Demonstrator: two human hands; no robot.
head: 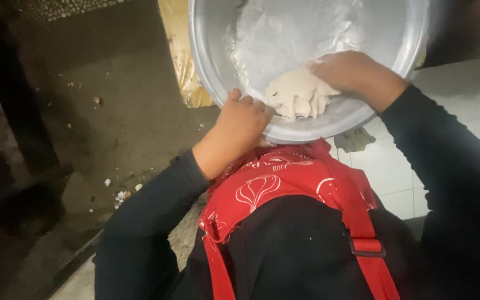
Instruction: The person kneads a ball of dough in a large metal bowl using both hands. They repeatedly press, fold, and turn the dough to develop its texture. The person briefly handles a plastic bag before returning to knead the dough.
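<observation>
We judge the dough (294,97) soft, sticky and light; it lies at the near rim of the wide metal basin (218,72). Our right hand (351,72) presses into it, fingers curled; our left hand (240,125) grips the rim. Loose flour (284,33) lies beyond. The basin sits at the white tiled worktop's (456,100) edge, above a dark, littered floor (112,111).

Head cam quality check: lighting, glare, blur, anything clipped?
Head view: light is uneven, bright on the metal bowl and white tiles, while the floor at left falls into deep shadow. Soft glare washes the floury bowl bottom, hiding texture. The dough and both the left hand and right hand look slightly soft. The bowl's top is cropped by the frame edge.
</observation>
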